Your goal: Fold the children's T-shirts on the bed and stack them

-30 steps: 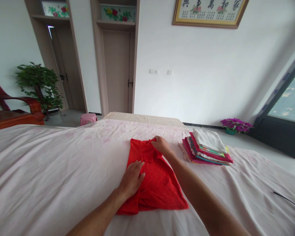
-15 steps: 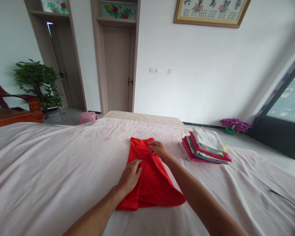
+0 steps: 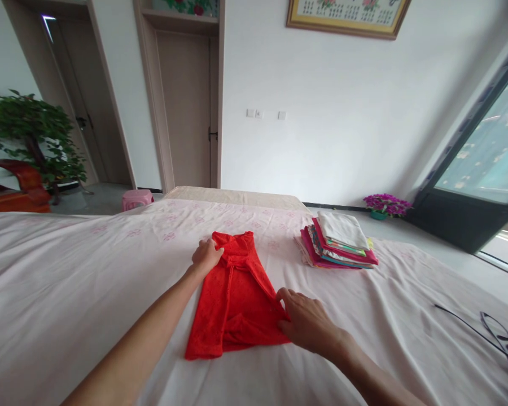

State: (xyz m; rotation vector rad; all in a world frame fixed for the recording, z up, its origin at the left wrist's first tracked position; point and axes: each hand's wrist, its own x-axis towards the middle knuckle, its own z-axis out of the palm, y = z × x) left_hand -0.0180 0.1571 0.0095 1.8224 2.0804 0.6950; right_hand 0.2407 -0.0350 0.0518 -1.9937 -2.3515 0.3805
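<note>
A red garment [image 3: 249, 299] with a fine textured pattern lies on the bedsheet in front of me. Its sides are partly turned inward and it widens toward my body; its exact kind I cannot tell. My left hand [image 3: 207, 258] is closed at the garment's upper left edge, thumb over the cloth. At the lower right edge, my right hand [image 3: 305, 317] has its curled fingers and thumb on the fabric, gripping the side that turns inward. The right lower corner is partly hidden by that hand.
Right of the garment stands a stack of folded clothes [image 3: 338, 242], a white piece [image 3: 342, 230] on top. Eyeglasses [image 3: 502, 338] and a thin black cord-like piece [image 3: 461, 321] lie on the pale sheet [image 3: 122, 270] at right. Beyond the bed is a pink stool [image 3: 138, 198].
My left hand has gone up to the garment's upper left edge. My right hand has come down from the top to the lower right side, drawing that corner inward. The view has shifted right.
</note>
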